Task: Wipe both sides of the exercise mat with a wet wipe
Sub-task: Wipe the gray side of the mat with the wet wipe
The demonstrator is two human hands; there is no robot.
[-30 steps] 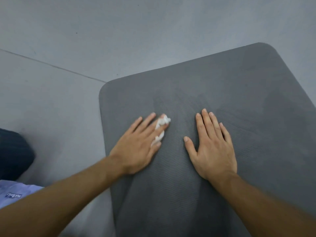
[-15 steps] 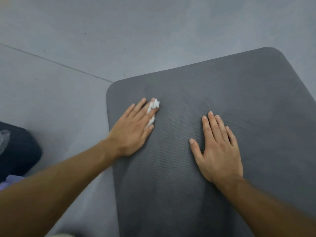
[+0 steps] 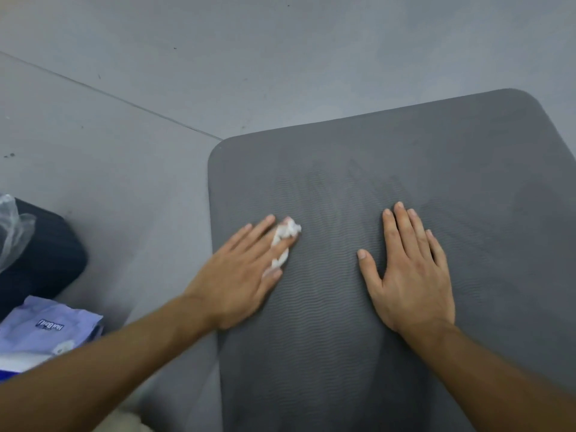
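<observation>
A dark grey exercise mat (image 3: 389,169) with a fine ribbed texture lies flat on the floor, its rounded far end in view. My left hand (image 3: 240,275) lies flat near the mat's left edge, fingers straight, pressing a crumpled white wet wipe (image 3: 285,240) against the surface; part of the wipe shows between the fingers. My right hand (image 3: 408,269) rests palm down on the mat to the right, fingers spread and straight, holding nothing. Faint streaks mark the mat beyond both hands.
Grey floor (image 3: 218,57) with a thin seam surrounds the mat. At the left lie a dark cushion-like object (image 3: 46,260) with clear plastic on it and a pale purple wipes packet (image 3: 40,332).
My left hand with the wipe slid toward the mat's left edge and back nearer to me. My right hand stayed planted on the mat. The view shifted, bringing the wipes packet into sight.
</observation>
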